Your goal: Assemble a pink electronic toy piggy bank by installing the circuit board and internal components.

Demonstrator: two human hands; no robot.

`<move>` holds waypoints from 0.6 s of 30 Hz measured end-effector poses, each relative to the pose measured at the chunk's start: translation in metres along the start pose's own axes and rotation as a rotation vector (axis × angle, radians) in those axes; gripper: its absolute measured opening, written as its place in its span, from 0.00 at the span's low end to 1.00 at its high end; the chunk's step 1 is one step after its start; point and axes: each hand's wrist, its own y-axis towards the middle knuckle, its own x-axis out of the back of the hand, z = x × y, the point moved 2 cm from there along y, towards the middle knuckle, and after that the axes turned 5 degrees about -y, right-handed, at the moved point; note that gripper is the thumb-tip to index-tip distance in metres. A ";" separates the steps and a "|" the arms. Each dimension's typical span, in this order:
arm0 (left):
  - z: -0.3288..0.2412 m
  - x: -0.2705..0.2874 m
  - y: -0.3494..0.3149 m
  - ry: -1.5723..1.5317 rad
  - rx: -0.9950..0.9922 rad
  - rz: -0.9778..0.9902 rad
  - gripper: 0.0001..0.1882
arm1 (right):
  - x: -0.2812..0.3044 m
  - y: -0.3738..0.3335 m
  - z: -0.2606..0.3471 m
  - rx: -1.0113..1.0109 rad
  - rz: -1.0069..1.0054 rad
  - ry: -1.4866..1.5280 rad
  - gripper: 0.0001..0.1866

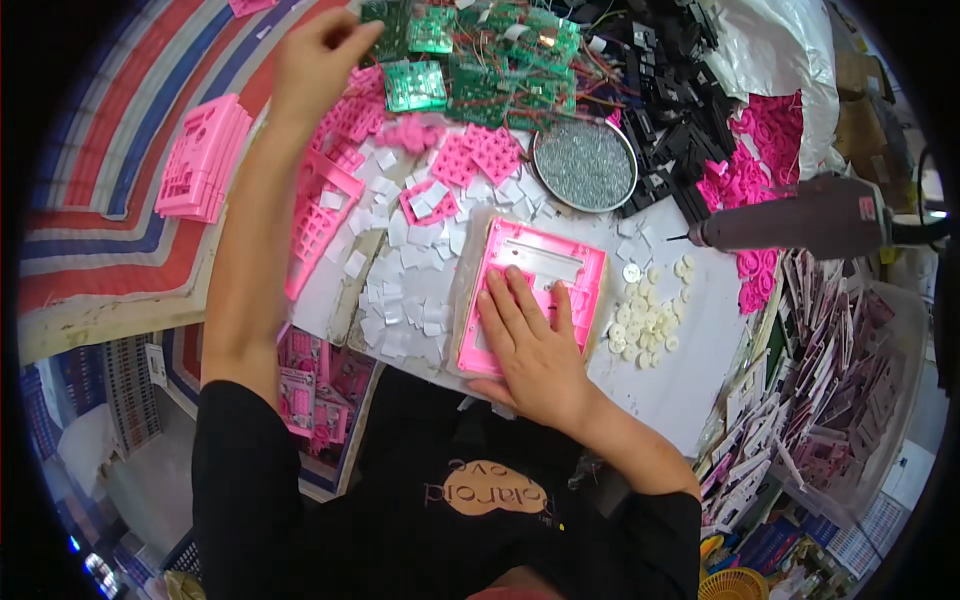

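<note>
At the top left my left hand (325, 60) is closed in a pinch at the edge of a dark green circuit board (390, 32), beside a pile of green circuit boards (480, 90) with thin wires. My right hand (535, 350) lies flat with fingers apart on a pink plastic casing (590, 290). The casing rests open side up on a block in front of me; a silvery strip (540, 260) shows in its upper part. My right palm and fingers hide the casing's lower part.
White paper squares (400, 290) and pink keypads (475, 155) lie left of the casing. Right of it are cream discs (645, 320), a round dish of small metal screws (585, 165) and a hanging electric screwdriver (790, 220). Black parts (670, 120) heap behind; stacked pink casings (205, 160) stand left.
</note>
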 end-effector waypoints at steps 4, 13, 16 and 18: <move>-0.092 0.023 -0.032 -0.040 -0.289 -0.363 0.07 | 0.028 0.006 -0.009 0.053 -0.284 0.221 0.41; -0.171 0.000 -0.172 -0.067 -0.546 0.252 0.18 | 0.048 0.060 -0.013 -0.291 -0.337 1.954 0.16; -0.158 -0.005 -0.197 -0.519 -0.162 0.110 0.26 | 0.050 0.050 -0.018 -0.173 -0.283 1.894 0.15; -0.143 -0.015 -0.210 -0.798 0.250 0.174 0.32 | 0.055 0.046 -0.013 -0.151 -0.273 1.889 0.15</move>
